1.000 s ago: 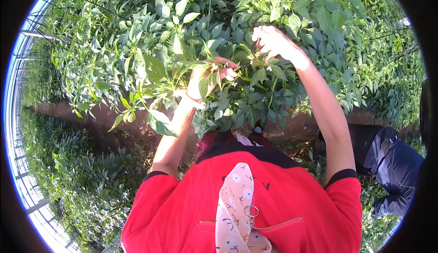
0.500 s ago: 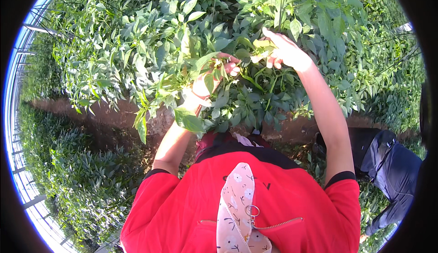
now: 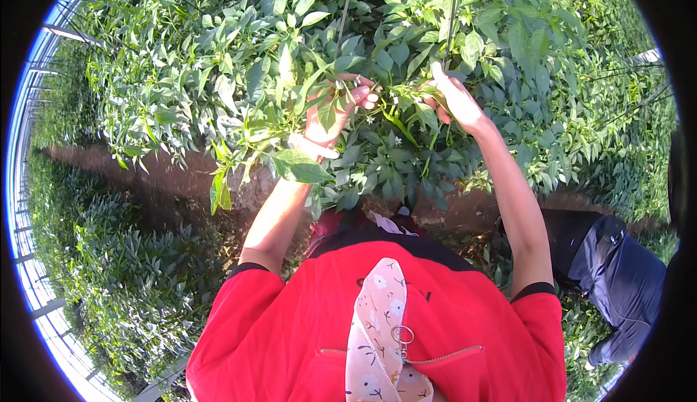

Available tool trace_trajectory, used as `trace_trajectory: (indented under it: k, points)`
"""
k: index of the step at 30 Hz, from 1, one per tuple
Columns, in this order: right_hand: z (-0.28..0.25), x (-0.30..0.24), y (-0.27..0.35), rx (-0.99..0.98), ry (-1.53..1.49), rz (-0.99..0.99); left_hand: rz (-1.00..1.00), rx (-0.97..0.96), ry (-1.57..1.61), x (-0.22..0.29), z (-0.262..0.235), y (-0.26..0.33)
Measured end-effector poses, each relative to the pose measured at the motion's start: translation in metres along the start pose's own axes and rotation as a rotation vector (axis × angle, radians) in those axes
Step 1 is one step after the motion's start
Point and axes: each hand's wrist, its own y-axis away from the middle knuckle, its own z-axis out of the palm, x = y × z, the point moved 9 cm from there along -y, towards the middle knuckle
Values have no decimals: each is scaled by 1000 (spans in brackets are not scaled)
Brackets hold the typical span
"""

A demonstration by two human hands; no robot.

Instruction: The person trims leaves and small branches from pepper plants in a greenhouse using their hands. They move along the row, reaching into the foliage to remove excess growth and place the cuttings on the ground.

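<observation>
We see the left hand (image 3: pixel 327 115) curled around a leafy branch (image 3: pixel 294 104), its fingers bent and their tips close together; leaves drape over the palm and wrist, so we cannot tell exactly where each finger presses. The branch crosses this hand and spreads out on its left, with a broad leaf (image 3: pixel 299 167) lying over the wrist. The right hand (image 3: pixel 459 103) faces it, thumb raised and the other fingers bent inward beside a leafy shoot (image 3: pixel 412 94). Those fingertips are partly hidden, and we cannot tell whether they pinch the shoot or merely touch it.

Between the hands, slightly lower than both, we find a slender green pepper (image 3: pixel 400 128) hanging at a slant among the leaves, touched by neither hand as far as we can see. Just below it is a small white flower (image 3: pixel 398 141).

Farther out, two upright cords (image 3: pixel 347 10) rise through the foliage beyond the hands, and bare soil (image 3: pixel 196 184) shows on the left. Nearer us is the red shirt (image 3: pixel 276 337), with dark lettering across the chest, partly covered by a pink floral scarf (image 3: pixel 376 300). A metal ring (image 3: pixel 402 334) hangs beside the scarf. At far right we see another person's dark trousers (image 3: pixel 617 275).
</observation>
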Motion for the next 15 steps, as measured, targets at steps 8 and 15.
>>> trace_trajectory:
  k: [8,15]
  points:
    - [17,-65,37,-320,-101,-232,70,-48,-146,8,14,3]
    - [4,-118,54,-170,-93,-313,-21,-118,254,-27,29,-10]
